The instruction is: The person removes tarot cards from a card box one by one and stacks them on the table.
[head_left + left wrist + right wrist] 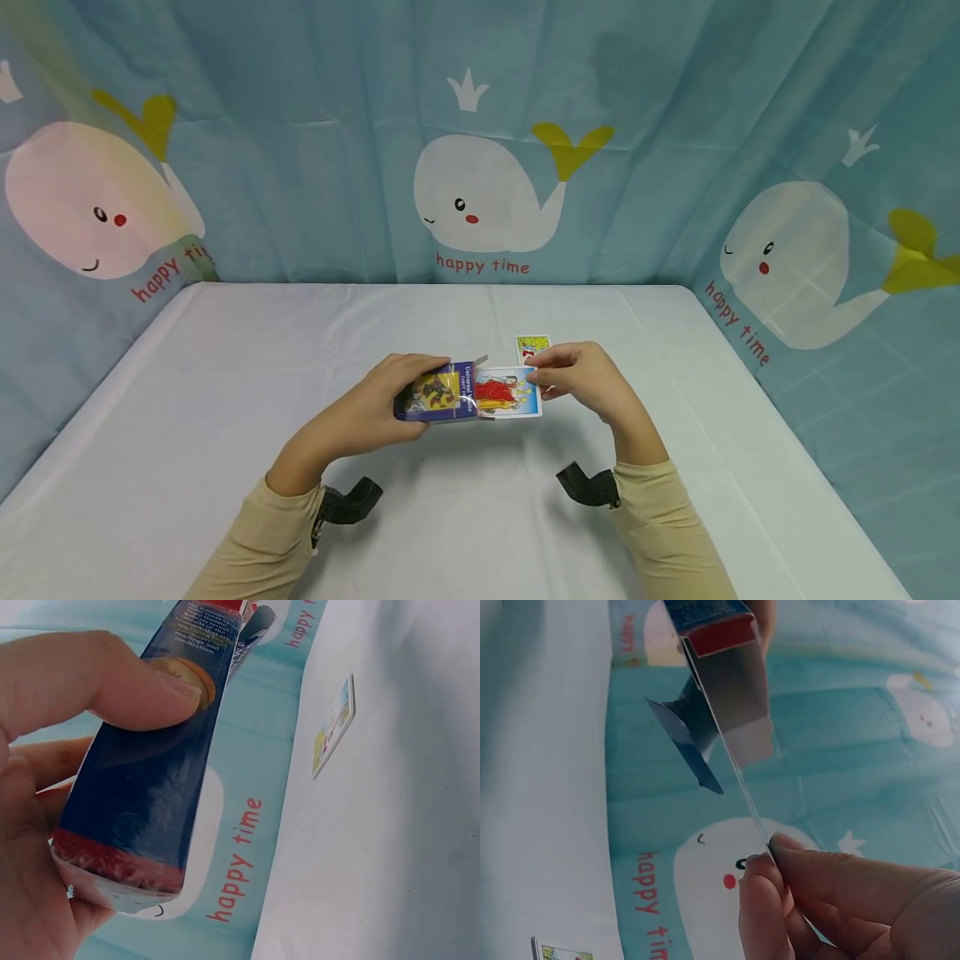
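Note:
My left hand (400, 392) grips a dark blue card box (142, 780), thumb along its narrow side in the left wrist view. The box carries a yellow picture panel and lettering reading Universal Waite. Its end toward my right hand is open, with a flap (686, 746) folded out. Between thumb and fingers, my right hand (588, 379) pinches the outer end of a tarot card (510, 393) with a red figure on light blue. That card's other end is at the box's mouth. From the right wrist side it shows nearly edge-on.
Behind my right hand, a small stack of cards (532, 346) lies face up on the white tablecloth (420, 525). A blue curtain (315, 183) with whale prints stands along the back and sides of the table. Dark wrist mounts (351, 502) stick out inward from both sleeves.

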The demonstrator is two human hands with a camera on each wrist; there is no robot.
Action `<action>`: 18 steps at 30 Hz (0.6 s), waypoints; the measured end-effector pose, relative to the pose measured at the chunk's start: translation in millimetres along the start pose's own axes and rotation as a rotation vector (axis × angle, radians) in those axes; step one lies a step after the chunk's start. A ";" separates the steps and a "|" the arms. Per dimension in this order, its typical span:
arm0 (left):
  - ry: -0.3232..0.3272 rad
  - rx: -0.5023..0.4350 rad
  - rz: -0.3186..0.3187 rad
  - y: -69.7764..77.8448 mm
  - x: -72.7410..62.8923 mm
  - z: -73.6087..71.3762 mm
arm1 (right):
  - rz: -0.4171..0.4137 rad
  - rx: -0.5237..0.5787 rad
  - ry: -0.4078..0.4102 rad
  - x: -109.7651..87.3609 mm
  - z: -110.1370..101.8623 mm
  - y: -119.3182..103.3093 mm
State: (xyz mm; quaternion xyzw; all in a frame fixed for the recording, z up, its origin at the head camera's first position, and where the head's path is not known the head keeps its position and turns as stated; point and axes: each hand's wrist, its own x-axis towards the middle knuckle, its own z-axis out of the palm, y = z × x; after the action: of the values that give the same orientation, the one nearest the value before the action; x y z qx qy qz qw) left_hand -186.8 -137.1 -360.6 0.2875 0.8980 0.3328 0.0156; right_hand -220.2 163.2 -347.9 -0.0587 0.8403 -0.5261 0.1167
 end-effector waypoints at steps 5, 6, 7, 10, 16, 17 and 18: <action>0.001 0.003 -0.013 0.6 -0.3 -0.8 | -0.003 0.005 -0.008 -1.5 -7.0 0.7; 0.002 0.001 -0.013 0.8 -0.3 -1.0 | -0.003 0.005 -0.012 -2.2 -8.3 1.0; 0.002 -0.002 -0.011 1.1 -0.3 -1.2 | 0.003 0.003 -0.016 -2.5 -9.4 1.5; 0.002 -0.006 -0.010 1.2 -0.4 -1.8 | 0.024 -0.018 -0.028 -3.9 -12.9 2.3; -0.005 -0.009 -0.014 0.7 -0.2 -2.0 | 0.046 -0.021 -0.043 -4.5 -16.5 1.7; -0.006 -0.011 -0.015 0.7 -0.1 -2.0 | 0.047 -0.019 -0.042 -4.4 -16.8 1.5; -0.006 -0.012 -0.016 0.6 -0.1 -1.9 | 0.046 -0.019 -0.043 -4.6 -17.0 1.0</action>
State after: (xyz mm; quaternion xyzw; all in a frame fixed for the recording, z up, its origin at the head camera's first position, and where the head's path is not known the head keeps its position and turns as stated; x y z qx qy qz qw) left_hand -186.8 -137.9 -358.8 0.2812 0.8982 0.3370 0.0228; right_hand -220.1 179.5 -341.1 -0.0516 0.8438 -0.5138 0.1461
